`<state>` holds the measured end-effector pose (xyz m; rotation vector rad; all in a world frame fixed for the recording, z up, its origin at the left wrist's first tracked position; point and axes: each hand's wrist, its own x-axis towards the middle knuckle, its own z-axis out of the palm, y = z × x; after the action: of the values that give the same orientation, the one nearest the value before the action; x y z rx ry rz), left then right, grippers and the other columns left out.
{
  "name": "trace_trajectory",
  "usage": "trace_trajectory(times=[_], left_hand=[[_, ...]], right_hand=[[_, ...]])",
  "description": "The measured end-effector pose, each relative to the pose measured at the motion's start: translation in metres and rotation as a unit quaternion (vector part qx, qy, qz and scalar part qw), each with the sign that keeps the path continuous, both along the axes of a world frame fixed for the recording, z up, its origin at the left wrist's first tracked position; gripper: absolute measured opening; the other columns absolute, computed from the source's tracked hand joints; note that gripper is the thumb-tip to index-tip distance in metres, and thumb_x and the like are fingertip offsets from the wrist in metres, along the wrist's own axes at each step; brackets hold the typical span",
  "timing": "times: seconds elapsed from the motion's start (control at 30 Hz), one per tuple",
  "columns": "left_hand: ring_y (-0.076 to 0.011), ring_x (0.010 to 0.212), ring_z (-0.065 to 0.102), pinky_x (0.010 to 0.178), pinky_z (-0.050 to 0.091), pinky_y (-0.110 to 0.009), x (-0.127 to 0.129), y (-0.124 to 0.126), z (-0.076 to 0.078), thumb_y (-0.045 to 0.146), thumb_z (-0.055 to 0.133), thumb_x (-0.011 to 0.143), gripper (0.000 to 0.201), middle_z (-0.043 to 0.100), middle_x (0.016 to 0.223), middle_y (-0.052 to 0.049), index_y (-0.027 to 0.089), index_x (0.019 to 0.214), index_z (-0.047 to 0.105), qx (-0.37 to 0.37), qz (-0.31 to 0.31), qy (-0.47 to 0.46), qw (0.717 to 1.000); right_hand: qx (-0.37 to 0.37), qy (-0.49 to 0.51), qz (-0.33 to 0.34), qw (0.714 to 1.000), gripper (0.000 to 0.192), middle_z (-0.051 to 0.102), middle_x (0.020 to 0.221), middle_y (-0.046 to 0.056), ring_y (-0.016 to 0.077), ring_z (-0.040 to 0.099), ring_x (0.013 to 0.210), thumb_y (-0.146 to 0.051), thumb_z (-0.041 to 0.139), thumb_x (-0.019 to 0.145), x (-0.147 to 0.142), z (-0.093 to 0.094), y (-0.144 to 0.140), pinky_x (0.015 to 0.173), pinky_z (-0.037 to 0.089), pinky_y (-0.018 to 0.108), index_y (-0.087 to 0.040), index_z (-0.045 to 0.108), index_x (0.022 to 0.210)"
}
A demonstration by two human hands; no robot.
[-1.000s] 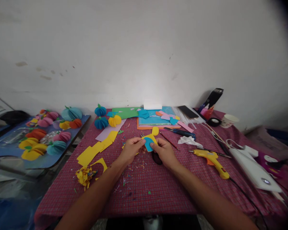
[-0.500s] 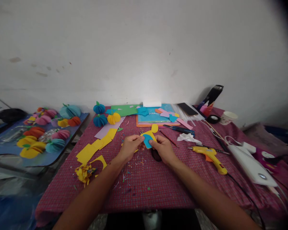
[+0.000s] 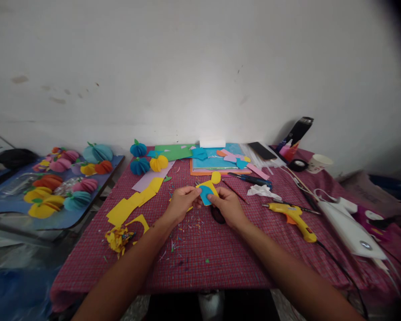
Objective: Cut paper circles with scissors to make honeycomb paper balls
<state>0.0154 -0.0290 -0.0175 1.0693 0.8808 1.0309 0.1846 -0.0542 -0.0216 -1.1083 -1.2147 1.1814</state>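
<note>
Over the middle of the table, my left hand [image 3: 184, 203] and my right hand [image 3: 227, 206] pinch a small blue paper piece [image 3: 206, 195] with a rounded top, laid over a yellow paper piece [image 3: 213, 186]. The left fingers grip the left edges; the right thumb presses on the blue paper. Just beyond lies a rounded yellow paper cutout [image 3: 215, 177]. Dark scissor handles [image 3: 217, 215] show partly under my right hand, the rest hidden. A dark red pencil [image 3: 235, 191] lies to the right of the papers.
Yellow paper strips [image 3: 130, 207] and crumpled yellow scraps [image 3: 118, 240] lie left. A yellow glue gun [image 3: 294, 217], a white tissue [image 3: 263, 191] and a white power bank-like box [image 3: 350, 227] sit right. Coloured sheets [image 3: 217, 165] are at the back. Paper pumpkins [image 3: 47, 207] cover a blue side table.
Both hands stay at almost the same place, still pinching the blue and yellow papers. The view has shifted very slightly; nothing else visibly differs.
</note>
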Motion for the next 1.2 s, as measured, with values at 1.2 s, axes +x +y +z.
trace_trajectory(times=[1.2], left_hand=[[-0.0107, 0.06, 0.056, 0.06, 0.044, -0.023, -0.001, 0.003, -0.007, 0.037, 0.075, 0.072, 0.026, 0.061, 0.067, -0.001, 0.014, 0.07, 0.062, 0.009, 0.029, -0.02, 0.999]], right_hand=[[0.04, -0.062, 0.031, 0.997, 0.029, 0.063, 0.068, 0.001, 0.0153, 0.054, 0.061, -0.045, 0.06, 0.084, 0.002, 0.013, -0.002, 0.059, 0.041, 0.028, -0.019, 0.065, 0.071]])
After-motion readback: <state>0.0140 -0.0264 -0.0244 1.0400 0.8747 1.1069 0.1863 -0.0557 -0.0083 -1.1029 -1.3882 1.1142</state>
